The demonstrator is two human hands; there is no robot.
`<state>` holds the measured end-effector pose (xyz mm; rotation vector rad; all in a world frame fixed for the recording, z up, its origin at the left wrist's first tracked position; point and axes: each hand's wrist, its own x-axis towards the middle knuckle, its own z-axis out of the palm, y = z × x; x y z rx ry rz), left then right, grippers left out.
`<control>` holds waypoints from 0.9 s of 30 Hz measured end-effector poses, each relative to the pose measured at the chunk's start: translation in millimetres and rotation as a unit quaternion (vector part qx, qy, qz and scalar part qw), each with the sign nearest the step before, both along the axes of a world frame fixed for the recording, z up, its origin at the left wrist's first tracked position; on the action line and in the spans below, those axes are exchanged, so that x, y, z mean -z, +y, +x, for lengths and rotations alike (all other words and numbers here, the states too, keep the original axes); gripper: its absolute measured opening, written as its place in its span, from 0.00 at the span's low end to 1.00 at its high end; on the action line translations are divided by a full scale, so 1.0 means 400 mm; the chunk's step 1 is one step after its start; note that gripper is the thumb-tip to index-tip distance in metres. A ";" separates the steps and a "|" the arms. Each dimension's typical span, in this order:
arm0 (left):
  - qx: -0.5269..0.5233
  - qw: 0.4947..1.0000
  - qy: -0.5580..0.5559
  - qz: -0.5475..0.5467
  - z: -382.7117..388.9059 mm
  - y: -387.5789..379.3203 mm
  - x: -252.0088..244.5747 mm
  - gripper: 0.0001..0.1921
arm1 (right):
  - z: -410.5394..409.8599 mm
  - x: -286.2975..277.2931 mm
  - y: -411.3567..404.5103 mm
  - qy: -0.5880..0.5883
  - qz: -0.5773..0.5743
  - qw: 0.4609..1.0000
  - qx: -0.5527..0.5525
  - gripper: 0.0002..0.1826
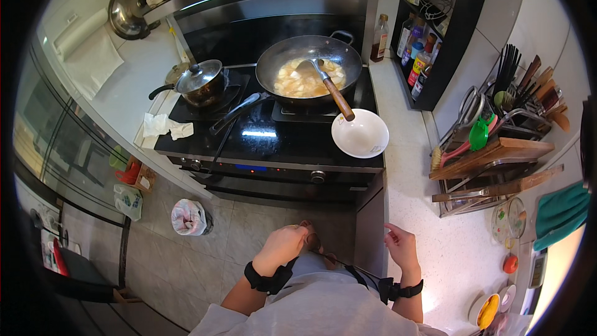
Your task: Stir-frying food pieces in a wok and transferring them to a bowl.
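Observation:
My left hand (pixel 285 245) is held low in front of my body with its fingers curled in; whether anything is in it cannot be told. My right hand (pixel 400 242) is beside the counter edge, fingers bent, with nothing visible in it. Beyond them on the black stove a wok (pixel 266 72) holds pale chunks in light brown liquid (pixel 289 85). A wooden-handled ladle (pixel 338 98) rests in the wok, its handle reaching over a white bowl (pixel 359 133) at the stove's front right corner. A small saucepan with a glass lid (pixel 199 81) stands on the left burner.
To the right stand a rack with cutting boards (pixel 494 161) and utensils, a tomato (pixel 510 264) and a bowl with yellow food (pixel 488 311). A seasoning bottle (pixel 380 39) is beside the stove. Crumpled tissues (pixel 161 125) lie at its left; a lined bin (pixel 189 217) stands on the floor.

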<state>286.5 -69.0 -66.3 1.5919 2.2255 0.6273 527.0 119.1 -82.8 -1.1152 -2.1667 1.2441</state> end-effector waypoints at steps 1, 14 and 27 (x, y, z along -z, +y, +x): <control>0.000 1.000 0.000 0.000 0.000 0.000 0.000 0.07 | 0.000 0.001 0.000 -0.006 0.003 1.000 -0.002 0.15; -0.002 1.000 -0.007 0.003 -0.002 -0.001 0.004 0.07 | -0.004 0.003 -0.002 -0.019 0.006 1.000 -0.014 0.15; -0.013 0.999 -0.025 0.016 -0.017 -0.014 0.031 0.06 | -0.022 -0.003 -0.011 -0.048 0.024 0.998 -0.033 0.15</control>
